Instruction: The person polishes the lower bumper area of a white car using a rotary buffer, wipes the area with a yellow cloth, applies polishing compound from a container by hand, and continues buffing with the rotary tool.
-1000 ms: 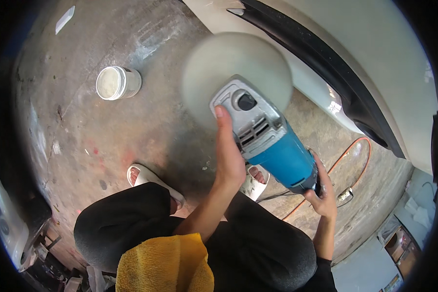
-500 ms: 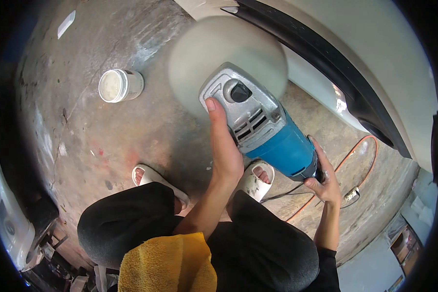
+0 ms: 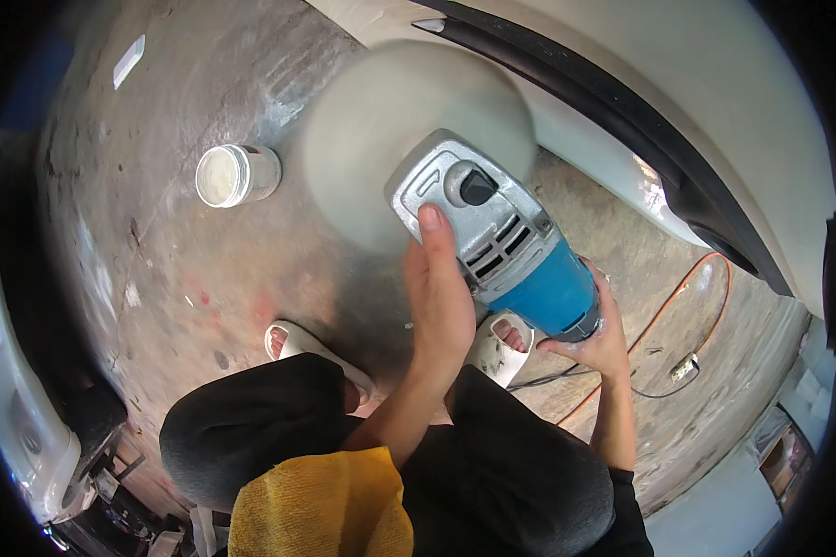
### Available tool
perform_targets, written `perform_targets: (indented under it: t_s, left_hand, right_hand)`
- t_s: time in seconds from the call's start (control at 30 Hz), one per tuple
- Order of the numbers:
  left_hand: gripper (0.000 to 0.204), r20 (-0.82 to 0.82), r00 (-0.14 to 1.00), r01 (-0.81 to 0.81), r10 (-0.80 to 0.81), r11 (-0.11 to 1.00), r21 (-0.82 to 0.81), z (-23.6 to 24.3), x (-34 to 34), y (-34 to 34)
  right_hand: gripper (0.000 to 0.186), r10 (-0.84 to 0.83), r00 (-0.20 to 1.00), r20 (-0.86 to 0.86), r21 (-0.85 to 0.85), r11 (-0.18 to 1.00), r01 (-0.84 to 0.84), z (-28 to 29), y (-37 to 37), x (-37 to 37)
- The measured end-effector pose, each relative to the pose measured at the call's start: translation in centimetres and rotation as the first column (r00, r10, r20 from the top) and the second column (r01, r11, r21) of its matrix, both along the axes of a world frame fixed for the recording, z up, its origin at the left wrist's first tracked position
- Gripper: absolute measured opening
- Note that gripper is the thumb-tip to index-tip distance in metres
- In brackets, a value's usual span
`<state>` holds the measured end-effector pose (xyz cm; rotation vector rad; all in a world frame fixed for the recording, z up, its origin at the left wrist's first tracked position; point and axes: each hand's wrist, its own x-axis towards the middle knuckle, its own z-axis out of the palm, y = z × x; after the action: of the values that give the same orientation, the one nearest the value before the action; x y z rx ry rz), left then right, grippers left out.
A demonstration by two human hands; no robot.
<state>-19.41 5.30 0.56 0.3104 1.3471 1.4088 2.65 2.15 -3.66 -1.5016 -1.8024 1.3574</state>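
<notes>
A rotary polisher [image 3: 543, 288] with a blue body and a silver metal head is held between my two hands. Its round pale pad [image 3: 390, 121] is blurred, as if spinning, beside the light-coloured car panel. My left hand [image 3: 441, 306] grips the silver head from the near side, thumb up along its edge and the other fingers mostly hidden. Around the rear end of the blue body, my right hand [image 3: 599, 339] is closed, its fingers partly out of sight. A yellow cloth [image 3: 320, 506] lies over my lap.
A white tub [image 3: 237, 176] stands on the concrete floor at the left. The car panel [image 3: 715, 93] with black trim [image 3: 613, 102] curves along the upper right. An orange cord [image 3: 683, 283] and a dark cable meet at a plug [image 3: 685, 365]. Another silver-grey vehicle part [image 3: 28, 418] is far left.
The polisher and its blurred pad have moved a little left and nearer to me. My right hand has shifted left with the rear end. The view has also moved slightly.
</notes>
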Motion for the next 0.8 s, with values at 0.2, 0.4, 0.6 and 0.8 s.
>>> perform_targets:
  t_s: [0.2, 0.4, 0.6, 0.8]
  left_hand:
    - [0.060, 0.111, 0.992, -0.061, 0.057, 0.998, 0.034, -1.0, 0.2, 0.0]
    - [0.057, -0.014, 0.997, -0.074, 0.075, 0.997, 0.008, -1.2, -0.1, -0.3]
    - [0.051, -0.033, 0.990, 0.138, -0.136, 0.989, 0.051, 0.5, 0.3, -1.1]
    - [0.061, 0.054, 0.978, 0.201, -0.199, 0.979, -0.036, 1.6, 0.6, -1.1]
  right_hand:
    - [0.110, -0.036, 0.996, 0.077, -0.034, 0.999, 0.039, -0.3, 0.0, 0.0]
    - [0.107, 0.035, 0.998, 0.045, -0.059, 0.998, -0.033, -0.1, 0.7, 0.1]
    - [0.104, -0.039, 0.987, 0.158, -0.052, 0.998, 0.048, 5.5, -1.2, 0.5]
    - [0.105, -0.145, 0.958, 0.249, -0.153, 0.970, 0.187, 8.2, -3.9, 0.0]
